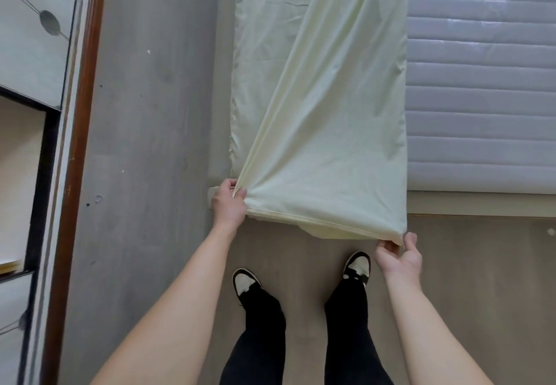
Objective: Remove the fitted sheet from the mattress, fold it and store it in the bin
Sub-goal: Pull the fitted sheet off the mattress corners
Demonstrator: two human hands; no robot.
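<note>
The pale yellow-green fitted sheet lies folded into a long strip along the left part of the grey quilted mattress. Its near end hangs off the foot of the bed, stretched between my hands. My left hand pinches the sheet's near left corner, where the fabric gathers into pleats. At the near right corner, my right hand pinches the fabric from below with fingers curled around the edge. No bin is in view.
A beige bed frame edge runs under the mattress on the right. The wood-look floor stretches left of the bed. A wardrobe with a brown frame stands at far left. My feet in black-and-white shoes stand near the bed's foot.
</note>
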